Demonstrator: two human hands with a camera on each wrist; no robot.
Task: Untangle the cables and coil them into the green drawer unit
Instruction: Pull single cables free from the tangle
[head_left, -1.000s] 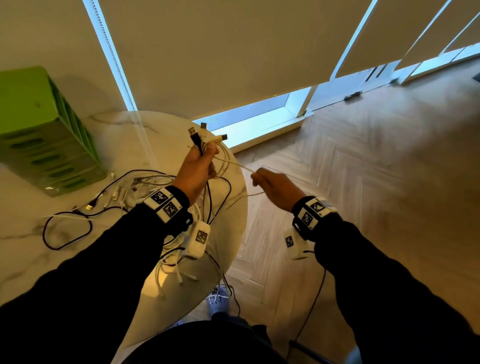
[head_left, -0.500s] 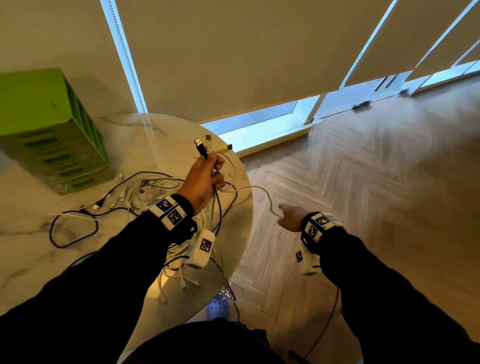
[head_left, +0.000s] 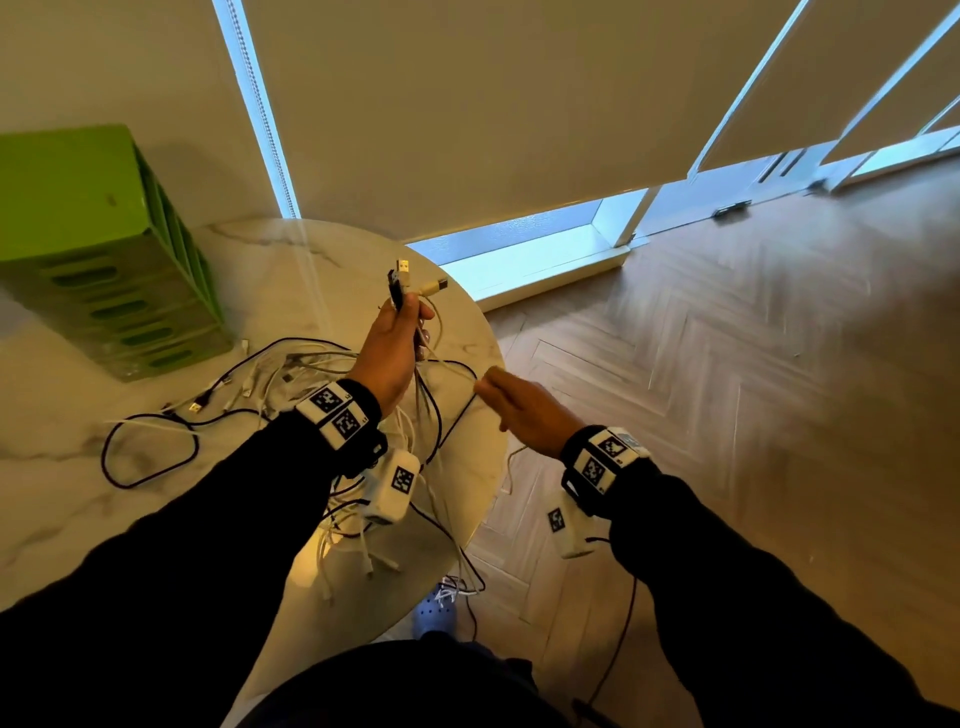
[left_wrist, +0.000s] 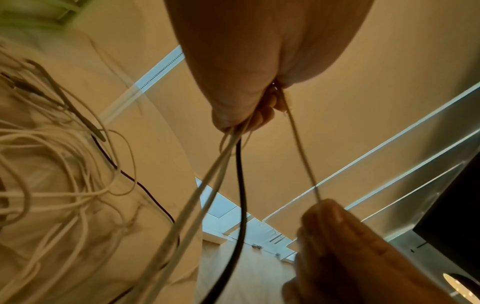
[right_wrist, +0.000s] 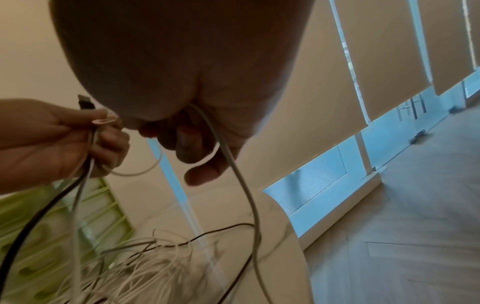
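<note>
Marble tabletop (head_left: 62, 499) under cable tangle (head_left: 291, 374). Left hand (head_left: 387, 353) grips plug ends, right hand (head_left: 524, 410) pinches white cable (right_wrist: 241, 185). Risk: hard pull tightens knots, drags tangle off edge.

You see a glossy marble-look table (head_left: 270, 270), a green plastic drawer unit (head_left: 78, 249), smooth rubbery white and black cables (head_left: 291, 374) with shiny metal plugs (head_left: 402, 267), and matt wood herringbone floor (head_left: 727, 389).

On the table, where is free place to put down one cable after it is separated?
Bare marble lies behind the cable pile, between the green drawer unit and the far rim. The middle and near edge are crowded.
</note>
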